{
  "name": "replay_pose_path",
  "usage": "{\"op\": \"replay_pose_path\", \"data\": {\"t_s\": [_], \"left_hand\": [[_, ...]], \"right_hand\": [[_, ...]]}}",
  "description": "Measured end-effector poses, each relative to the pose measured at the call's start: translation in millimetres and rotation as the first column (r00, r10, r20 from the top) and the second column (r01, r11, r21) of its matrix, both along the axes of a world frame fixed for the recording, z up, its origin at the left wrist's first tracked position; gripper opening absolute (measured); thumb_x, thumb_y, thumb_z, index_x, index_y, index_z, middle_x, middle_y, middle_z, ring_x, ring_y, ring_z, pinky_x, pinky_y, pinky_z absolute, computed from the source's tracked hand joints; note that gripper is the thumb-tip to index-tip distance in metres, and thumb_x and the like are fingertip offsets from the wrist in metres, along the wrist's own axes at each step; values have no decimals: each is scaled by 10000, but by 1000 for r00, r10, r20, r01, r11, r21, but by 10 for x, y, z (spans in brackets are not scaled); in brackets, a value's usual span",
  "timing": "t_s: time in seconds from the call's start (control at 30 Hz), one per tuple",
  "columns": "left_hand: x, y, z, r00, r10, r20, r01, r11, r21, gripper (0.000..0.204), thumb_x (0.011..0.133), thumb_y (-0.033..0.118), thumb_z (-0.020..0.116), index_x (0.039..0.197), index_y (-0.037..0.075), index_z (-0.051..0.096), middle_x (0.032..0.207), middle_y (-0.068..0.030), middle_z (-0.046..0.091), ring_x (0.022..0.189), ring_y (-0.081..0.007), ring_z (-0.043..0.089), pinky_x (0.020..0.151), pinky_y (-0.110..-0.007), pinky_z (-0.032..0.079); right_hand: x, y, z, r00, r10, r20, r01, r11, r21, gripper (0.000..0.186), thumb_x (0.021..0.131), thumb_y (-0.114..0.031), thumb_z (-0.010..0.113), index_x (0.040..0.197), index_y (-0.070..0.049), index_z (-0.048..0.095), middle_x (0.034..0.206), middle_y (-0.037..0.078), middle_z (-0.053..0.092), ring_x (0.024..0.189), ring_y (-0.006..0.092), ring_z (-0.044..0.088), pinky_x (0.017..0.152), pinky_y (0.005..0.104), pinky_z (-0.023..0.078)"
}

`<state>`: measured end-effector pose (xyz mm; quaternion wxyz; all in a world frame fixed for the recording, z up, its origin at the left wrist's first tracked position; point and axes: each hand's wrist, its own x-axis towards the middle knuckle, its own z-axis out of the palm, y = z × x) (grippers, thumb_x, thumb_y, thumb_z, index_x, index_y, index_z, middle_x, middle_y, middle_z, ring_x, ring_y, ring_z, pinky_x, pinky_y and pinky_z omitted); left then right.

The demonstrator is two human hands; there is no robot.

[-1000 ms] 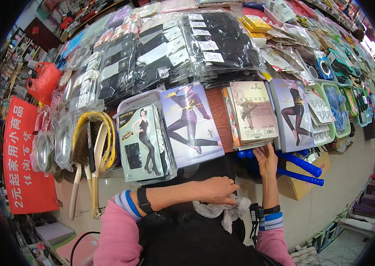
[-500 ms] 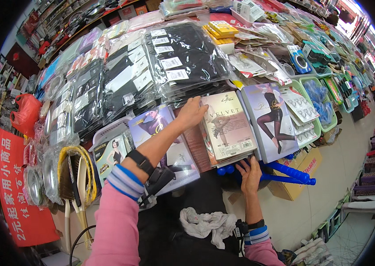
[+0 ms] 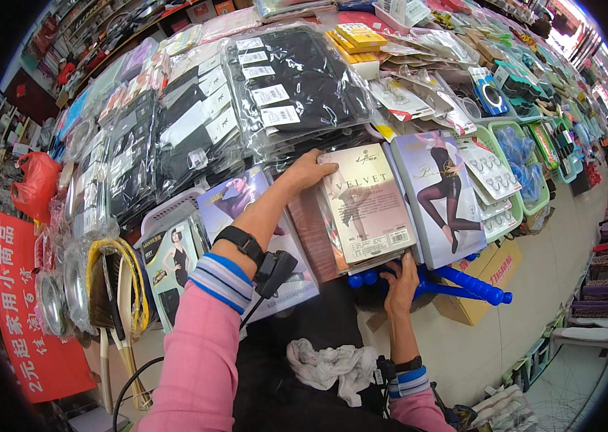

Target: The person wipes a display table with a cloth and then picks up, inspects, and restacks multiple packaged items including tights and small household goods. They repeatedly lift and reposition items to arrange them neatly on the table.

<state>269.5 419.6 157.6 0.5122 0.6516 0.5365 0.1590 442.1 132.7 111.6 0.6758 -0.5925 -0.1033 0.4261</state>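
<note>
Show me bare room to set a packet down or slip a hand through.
Bare wood shows in a narrow strip between the cream packets and the left purple packet, the left hand at its far end. Tiled floor shows right of the cardboard box. Crowded: behind, with black packs; rightward, with another purple packet.

A stack of flat packets [image 3: 369,205] lies right of the frame's centre, slightly askew, its beige top printed with legs, lower packets showing along the left and bottom edges.
</note>
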Motion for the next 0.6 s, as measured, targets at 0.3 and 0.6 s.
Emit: {"op": "replay_pose_path", "data": {"t_s": [0.3, 0.6], "left_hand": [[-26, 61, 73, 999, -38, -11, 36, 985, -169, 839, 774, 489, 708, 1373, -41, 456, 1315, -232, 548, 1203, -310, 542, 1007, -364, 415], [-77, 25, 356, 981, -190, -42, 178, 964, -198, 796, 799, 568, 653, 1300, -42, 547, 1298, -204, 566, 1182, -282, 537, 997, -347, 401]], "right_hand": [[16, 123, -51, 999, -36, 16, 37, 995, -90, 449, 972, -356, 520, 1241, 1, 557, 1039, 76, 623, 776, 153, 603, 559, 272, 472], [-29, 172, -106, 993, -73, 90, 82, 992, -98, 392, 977, -351, 511, 1026, 17, 638, 736, 52, 594, 603, 113, 543, 466, 247, 418]]}}
